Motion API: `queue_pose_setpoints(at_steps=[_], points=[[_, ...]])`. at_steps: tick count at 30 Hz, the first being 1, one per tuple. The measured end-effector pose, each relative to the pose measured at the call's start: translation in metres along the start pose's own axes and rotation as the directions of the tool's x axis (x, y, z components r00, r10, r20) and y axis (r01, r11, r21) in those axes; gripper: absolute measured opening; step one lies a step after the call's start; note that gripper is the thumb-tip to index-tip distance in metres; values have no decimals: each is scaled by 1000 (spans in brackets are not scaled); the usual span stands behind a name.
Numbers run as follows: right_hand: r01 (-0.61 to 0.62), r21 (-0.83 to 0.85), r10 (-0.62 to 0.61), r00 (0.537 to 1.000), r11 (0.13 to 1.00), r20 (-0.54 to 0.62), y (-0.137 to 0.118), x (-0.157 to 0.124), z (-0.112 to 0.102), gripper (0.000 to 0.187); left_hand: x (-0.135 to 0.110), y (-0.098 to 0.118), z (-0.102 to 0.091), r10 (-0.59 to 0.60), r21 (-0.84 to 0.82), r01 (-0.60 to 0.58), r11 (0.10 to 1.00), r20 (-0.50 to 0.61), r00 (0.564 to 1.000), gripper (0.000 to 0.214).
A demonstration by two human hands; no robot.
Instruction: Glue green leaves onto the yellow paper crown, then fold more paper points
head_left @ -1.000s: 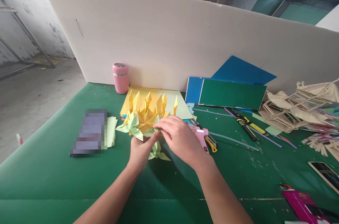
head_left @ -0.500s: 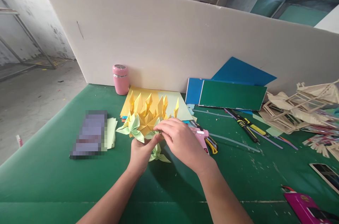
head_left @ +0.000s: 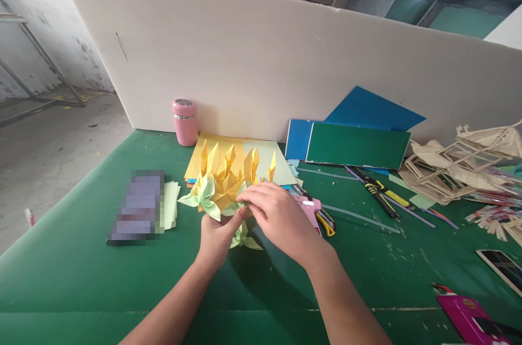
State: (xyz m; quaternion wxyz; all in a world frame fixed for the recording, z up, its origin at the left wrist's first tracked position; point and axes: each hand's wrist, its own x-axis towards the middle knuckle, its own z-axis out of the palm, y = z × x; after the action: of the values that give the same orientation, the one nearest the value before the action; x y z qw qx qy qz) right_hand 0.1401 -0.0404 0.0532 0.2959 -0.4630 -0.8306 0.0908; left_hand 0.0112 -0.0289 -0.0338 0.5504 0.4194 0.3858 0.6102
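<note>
Between my hands is a folded paper flower model (head_left: pixel 226 190), with pointed yellow petals standing up and pale green leaf-like folds around its lower side. My left hand (head_left: pixel 216 239) is closed on its near underside, thumb pressed toward the middle. From the right, my right hand (head_left: pixel 277 214) pinches a pale green fold at the front with thumb and fingertips; the exact pinch point is partly hidden. Below the fingers, another pale green folded piece (head_left: pixel 243 237) hangs out over the green table (head_left: pixel 253 290).
Behind the model lie yellow and cream paper sheets (head_left: pixel 267 154) and a pink bottle (head_left: pixel 185 124). A pink glue gun (head_left: pixel 309 209), utility knife, pliers (head_left: pixel 381 198) and strips lie right. A phone-like blurred object (head_left: pixel 138 206) rests left; a wooden stick model (head_left: pixel 452 165) stands far right.
Almost nothing differs. Both hands keep the same grip on the paper flower model, and the camera view has shifted very slightly.
</note>
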Motion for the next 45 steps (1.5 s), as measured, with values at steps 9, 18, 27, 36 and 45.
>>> queue_pose_setpoints(at_steps=[9,18,27,36,45], points=[[-83,26,81,995,996,51,1,-2,-5,27,1,3,1,27,106,-29,994,14,1000,36],[-179,20,177,980,984,95,3,-1,-9,33,-3,5,5,-22,163,21,986,2,1000,39],[-143,91,143,990,986,1,2,-2,-8,21,3,9,7,-54,-50,52,997,-24,998,43],[-161,-229,108,968,960,-227,29,-7,-17,33,7,7,3,-31,-162,20,987,-65,997,58],[-163,-186,141,982,969,-126,33,-4,-8,39,5,11,8,32,-146,-30,989,7,999,65]])
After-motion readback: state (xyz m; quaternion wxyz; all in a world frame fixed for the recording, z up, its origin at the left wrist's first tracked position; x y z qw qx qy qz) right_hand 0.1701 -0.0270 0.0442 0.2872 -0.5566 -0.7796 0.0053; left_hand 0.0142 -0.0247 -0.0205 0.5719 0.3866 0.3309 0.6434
